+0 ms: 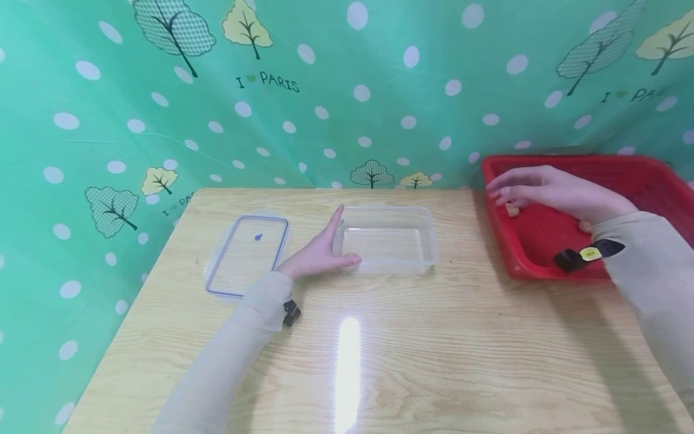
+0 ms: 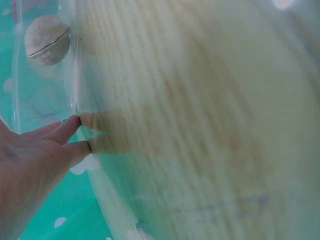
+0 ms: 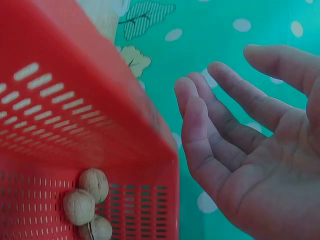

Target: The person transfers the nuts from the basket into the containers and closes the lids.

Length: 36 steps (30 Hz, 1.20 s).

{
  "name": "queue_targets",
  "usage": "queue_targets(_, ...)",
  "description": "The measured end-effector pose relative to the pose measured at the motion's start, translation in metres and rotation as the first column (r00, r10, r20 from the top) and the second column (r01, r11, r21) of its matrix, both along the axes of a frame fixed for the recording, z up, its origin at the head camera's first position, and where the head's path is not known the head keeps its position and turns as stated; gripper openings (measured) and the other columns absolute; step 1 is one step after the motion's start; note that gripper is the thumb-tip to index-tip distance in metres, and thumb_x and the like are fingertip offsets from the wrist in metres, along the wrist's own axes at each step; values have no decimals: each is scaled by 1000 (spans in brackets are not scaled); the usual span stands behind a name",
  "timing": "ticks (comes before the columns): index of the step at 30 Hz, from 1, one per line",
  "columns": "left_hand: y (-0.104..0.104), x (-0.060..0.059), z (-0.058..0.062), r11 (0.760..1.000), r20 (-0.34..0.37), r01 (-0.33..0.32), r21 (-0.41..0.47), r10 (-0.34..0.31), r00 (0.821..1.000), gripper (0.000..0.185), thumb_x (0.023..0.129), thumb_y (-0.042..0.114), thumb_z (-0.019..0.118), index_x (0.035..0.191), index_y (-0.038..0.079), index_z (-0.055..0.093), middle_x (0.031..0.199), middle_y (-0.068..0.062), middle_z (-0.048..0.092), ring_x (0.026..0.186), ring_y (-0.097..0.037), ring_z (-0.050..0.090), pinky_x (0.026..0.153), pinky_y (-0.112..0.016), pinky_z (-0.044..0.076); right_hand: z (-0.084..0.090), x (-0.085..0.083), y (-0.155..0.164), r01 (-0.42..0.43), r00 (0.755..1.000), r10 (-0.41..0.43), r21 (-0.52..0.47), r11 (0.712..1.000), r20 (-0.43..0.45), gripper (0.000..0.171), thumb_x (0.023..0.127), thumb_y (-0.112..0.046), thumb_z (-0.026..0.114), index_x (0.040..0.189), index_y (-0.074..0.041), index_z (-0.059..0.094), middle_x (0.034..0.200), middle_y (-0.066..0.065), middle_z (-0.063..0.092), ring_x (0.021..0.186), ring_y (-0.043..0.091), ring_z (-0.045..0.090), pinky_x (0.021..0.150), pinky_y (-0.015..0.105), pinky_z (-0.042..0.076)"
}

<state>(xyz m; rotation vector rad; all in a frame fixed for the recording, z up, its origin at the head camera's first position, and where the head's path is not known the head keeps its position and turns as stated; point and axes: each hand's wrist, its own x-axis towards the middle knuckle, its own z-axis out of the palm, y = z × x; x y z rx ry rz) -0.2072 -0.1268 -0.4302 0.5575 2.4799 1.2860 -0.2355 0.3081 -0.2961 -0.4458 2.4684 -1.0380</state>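
Clear plastic container (image 1: pixel 386 241), rectangular, lidless, upright near table's far edge, centre; one walnut (image 2: pixel 47 40) seems to lie inside, though the wrist view is blurred. Red slotted basket (image 1: pixel 547 259) at table's far right corner, three walnuts (image 3: pixel 87 205) clustered against one wall.

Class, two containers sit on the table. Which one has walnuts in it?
The red basket at the right, with walnuts in its corner. The clear box looks empty.

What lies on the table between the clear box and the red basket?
Nothing: the head view shows only bare table between the clear box and the red basket.
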Motion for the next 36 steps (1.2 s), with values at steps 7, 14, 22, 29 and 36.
queue_targets(7, -1, -1, -1, 1000, -3, 6, 15, -6, 1000, 120, 79, 41, 79, 152, 36, -17, 159, -16, 7, 143, -32, 16, 114, -47, 17, -4, -5, 10, 52, 998, -53, 15, 999, 38, 44, 96, -31, 60, 136, -15, 51, 122, 9, 61, 104, 27, 61, 85, 33, 49)
queue_targets(14, -1, -1, -1, 1000, -2, 8, 20, -8, 1000, 121, 79, 40, 79, 152, 36, -17, 160, -14, 5, 143, -31, 15, 114, -47, 16, -9, -9, 21, 114, 990, -115, 10, 993, 83, 47, 98, -37, 55, 138, -14, 48, 124, 9, 62, 108, 19, 61, 86, 32, 49)
queue_targets(22, -1, -2, -1, 1000, -14, 18, 17, -18, 1000, 120, 80, 39, 79, 152, 34, -17, 160, -14, 5, 143, -31, 15, 114, -47, 15, -18, -16, 36, 118, 989, -112, -60, 991, 94, 48, 99, -25, 57, 140, -5, 43, 120, 3, 66, 104, 14, 64, 82, 26, 54)
queue_targets(29, 0, -3, -1, 1000, -9, 13, 7, -13, 1000, 119, 80, 40, 78, 152, 36, -17, 160, -10, 1, 144, -28, 13, 115, -45, 14, -26, -21, 49, 117, 991, -114, -42, 992, 70, 51, 97, -22, 60, 141, -3, 42, 118, -5, 65, 102, 12, 64, 81, 26, 55)
queue_targets(36, -1, 0, -2, 1000, 13, -5, -13, 5, 1000, 119, 79, 46, 77, 150, 40, -18, 160, -9, 4, 143, -28, 15, 114, -45, 17, -35, -23, 59, 138, 989, -135, -50, 989, 66, 51, 99, -22, 56, 141, 3, 40, 119, -7, 64, 99, 7, 64, 81, 22, 54)
